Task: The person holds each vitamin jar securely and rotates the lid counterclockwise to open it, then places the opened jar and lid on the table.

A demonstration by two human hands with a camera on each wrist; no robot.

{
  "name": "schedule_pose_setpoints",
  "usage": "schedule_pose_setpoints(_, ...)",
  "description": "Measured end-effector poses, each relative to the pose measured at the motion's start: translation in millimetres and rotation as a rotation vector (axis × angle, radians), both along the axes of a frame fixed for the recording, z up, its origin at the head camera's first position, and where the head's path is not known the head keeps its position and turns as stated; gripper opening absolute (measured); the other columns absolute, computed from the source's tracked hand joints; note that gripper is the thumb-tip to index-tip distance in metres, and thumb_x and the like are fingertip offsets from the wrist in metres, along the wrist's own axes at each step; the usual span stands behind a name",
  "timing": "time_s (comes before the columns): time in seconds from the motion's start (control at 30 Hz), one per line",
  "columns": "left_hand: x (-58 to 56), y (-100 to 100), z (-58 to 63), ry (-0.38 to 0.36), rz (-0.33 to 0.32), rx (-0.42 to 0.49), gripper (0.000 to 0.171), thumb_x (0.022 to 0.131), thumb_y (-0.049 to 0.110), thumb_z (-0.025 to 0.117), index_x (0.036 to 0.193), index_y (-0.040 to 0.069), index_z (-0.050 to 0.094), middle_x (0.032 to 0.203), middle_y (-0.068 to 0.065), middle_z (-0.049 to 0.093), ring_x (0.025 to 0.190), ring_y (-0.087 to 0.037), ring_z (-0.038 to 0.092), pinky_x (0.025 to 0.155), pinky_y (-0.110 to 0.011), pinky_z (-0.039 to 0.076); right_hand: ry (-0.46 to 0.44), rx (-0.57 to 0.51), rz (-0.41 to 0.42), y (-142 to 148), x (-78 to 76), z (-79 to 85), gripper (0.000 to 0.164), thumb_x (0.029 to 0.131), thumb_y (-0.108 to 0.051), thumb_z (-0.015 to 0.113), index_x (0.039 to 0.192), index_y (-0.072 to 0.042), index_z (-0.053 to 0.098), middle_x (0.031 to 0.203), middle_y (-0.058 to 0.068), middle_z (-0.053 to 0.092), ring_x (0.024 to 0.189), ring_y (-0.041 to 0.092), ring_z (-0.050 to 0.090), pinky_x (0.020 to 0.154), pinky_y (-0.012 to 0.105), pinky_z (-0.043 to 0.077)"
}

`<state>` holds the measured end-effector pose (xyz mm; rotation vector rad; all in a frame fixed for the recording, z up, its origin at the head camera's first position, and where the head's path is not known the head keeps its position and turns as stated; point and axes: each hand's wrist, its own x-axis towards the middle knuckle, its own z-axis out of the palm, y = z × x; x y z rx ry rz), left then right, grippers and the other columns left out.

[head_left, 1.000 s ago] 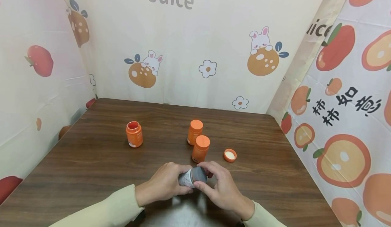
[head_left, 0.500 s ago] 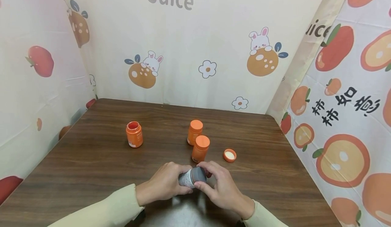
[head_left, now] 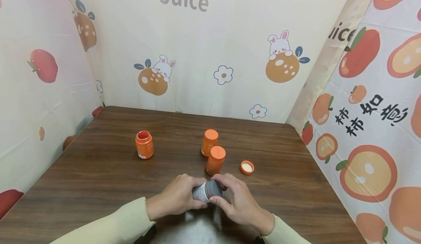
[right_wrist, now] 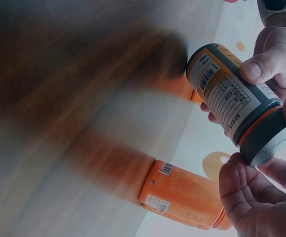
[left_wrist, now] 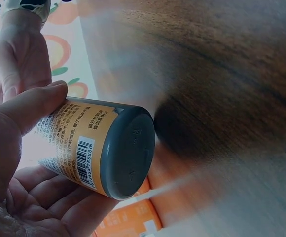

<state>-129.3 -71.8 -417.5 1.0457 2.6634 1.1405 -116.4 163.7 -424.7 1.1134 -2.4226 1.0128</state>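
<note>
A dark grey bottle (head_left: 200, 192) with a printed label and a grey cap (head_left: 214, 188) is held tilted between both hands near the table's front. Around its body curls my left hand (head_left: 179, 195), thumb on the near side. My right hand (head_left: 237, 199) grips the cap between thumb and fingers. In the left wrist view the bottle's round base (left_wrist: 130, 153) and barcode label face the camera. An orange rim shows between body and cap (right_wrist: 266, 138) in the right wrist view. Just beyond the hands stand two capped orange bottles, one nearer (head_left: 216, 160) and one farther (head_left: 209, 143).
An orange bottle without a lid (head_left: 144, 145) stands upright at the left of the brown wooden table (head_left: 98, 185). To the right, an orange lid (head_left: 247, 167) lies with its pale inside up. Printed cloth (head_left: 197, 46) hangs behind and on both sides.
</note>
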Motion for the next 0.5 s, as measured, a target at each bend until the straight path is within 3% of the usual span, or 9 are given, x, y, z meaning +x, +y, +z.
schedule_pose_setpoints(0.27, -0.3, -0.4, 0.6, -0.005, -0.011, 0.004, 0.03, 0.076, 0.022, 0.092, 0.097, 0.024, 0.071, 0.079, 0.016, 0.065, 0.068, 0.0, 0.058, 0.061, -0.021, 0.048, -0.034, 0.009, 0.049, 2.6, -0.5, 1.1, 0.047, 0.091, -0.027, 0.08, 0.131, -0.01, 0.061, 0.113, -0.005, 0.064, 0.096, 0.009, 0.062, 0.082, 0.036, 0.056)
schedule_pose_setpoints(0.5, -0.4, -1.0, 0.0, -0.008, -0.014, 0.001, 0.031, 0.077, 0.024, 0.092, 0.101, 0.024, 0.072, 0.082, 0.017, 0.067, 0.071, 0.001, 0.059, 0.062, -0.021, 0.049, -0.077, 0.013, 0.089, 4.0, 0.2, 5.1, 0.053, 0.087, -0.018, 0.083, 0.134, -0.012, 0.06, 0.125, -0.004, 0.062, 0.109, 0.012, 0.063, 0.09, 0.033, 0.055)
